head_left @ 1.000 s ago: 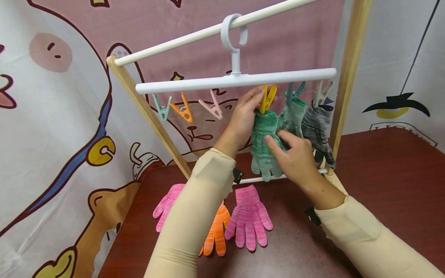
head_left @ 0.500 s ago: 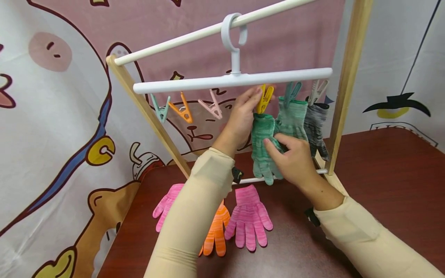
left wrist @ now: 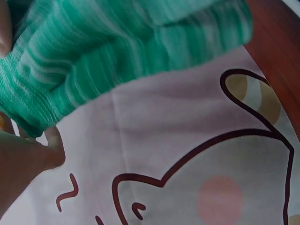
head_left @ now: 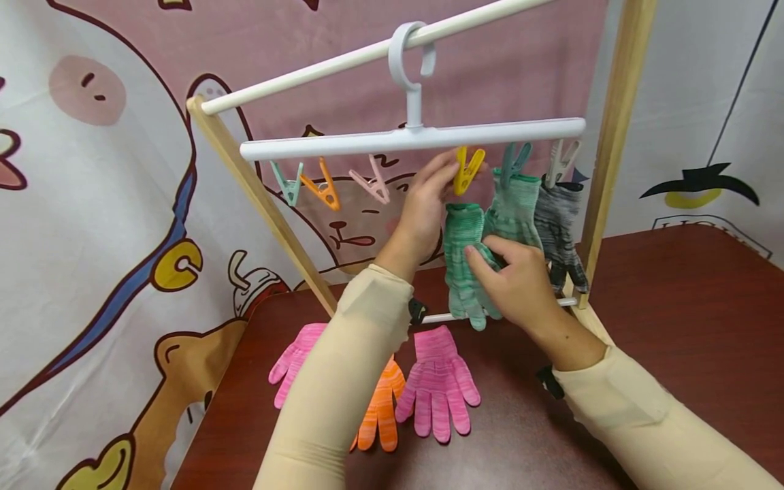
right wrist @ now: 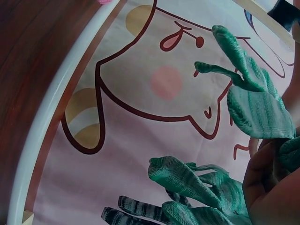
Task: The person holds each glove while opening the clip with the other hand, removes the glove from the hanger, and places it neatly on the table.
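Observation:
A white hanger bar point(head_left: 410, 139) with coloured clips hangs by its ring from the white rod point(head_left: 306, 71). My left hand point(head_left: 454, 167) pinches the yellow clip point(head_left: 468, 170). Just below it my right hand point(head_left: 511, 275) grips a green glove point(head_left: 462, 238), whose cuff sits a little under the clip and apart from it. In the left wrist view the green glove point(left wrist: 117, 51) fills the top. In the right wrist view its fingers point(right wrist: 255, 103) stick out beside my right hand point(right wrist: 269, 183).
A second green glove point(head_left: 513, 211) and a grey glove point(head_left: 556, 224) hang from clips to the right. Teal point(head_left: 286, 184), orange point(head_left: 324, 189) and pink point(head_left: 375, 184) clips hang bare. Two pink gloves point(head_left: 437, 384) and an orange glove point(head_left: 381, 408) lie on the brown table point(head_left: 674, 306). Wooden posts point(head_left: 612, 136) flank the rack.
The green glove has come down out of the yellow clip, with my right hand lowering it slightly. My left hand stays at the clip, and the hanger has swung a little.

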The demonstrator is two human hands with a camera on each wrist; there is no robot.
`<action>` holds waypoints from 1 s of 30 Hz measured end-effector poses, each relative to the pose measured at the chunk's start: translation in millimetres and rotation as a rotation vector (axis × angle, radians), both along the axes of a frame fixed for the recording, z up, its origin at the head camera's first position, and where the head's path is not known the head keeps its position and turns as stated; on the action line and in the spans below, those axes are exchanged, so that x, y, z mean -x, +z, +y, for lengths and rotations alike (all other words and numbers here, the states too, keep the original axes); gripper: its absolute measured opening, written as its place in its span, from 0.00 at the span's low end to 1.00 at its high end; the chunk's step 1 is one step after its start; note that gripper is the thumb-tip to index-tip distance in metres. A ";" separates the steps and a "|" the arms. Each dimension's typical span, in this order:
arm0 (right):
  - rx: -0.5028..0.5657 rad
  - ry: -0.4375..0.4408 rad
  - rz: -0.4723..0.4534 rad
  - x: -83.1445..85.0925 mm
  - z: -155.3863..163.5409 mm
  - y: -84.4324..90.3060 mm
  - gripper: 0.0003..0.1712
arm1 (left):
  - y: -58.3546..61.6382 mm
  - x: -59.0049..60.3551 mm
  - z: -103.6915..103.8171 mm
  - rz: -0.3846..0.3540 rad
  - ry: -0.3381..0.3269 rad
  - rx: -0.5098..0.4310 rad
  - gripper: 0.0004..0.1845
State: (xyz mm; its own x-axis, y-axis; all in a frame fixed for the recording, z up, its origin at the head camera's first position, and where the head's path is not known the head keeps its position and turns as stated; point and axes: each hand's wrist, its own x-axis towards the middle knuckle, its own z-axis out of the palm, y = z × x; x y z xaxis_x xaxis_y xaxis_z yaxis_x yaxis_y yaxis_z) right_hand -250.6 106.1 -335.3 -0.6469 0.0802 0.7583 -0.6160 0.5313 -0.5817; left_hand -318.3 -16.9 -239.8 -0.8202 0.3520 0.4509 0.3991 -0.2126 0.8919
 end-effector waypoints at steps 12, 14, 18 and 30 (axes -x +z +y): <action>-0.013 0.004 -0.031 -2.0 -0.9 0.7 0.25 | -33.4 -14.2 -52.4 0.091 0.216 0.148 0.20; -0.012 0.003 -0.036 -2.3 -1.3 1.1 0.25 | -40.1 -19.8 -66.2 0.091 0.260 0.160 0.20; -0.009 0.004 -0.043 -2.5 -2.0 0.7 0.25 | -54.1 -31.1 -93.0 0.131 0.369 0.185 0.16; -0.014 -0.002 -0.034 -2.4 -3.7 -4.0 0.25 | -84.3 -51.3 -141.3 0.347 0.679 0.147 0.13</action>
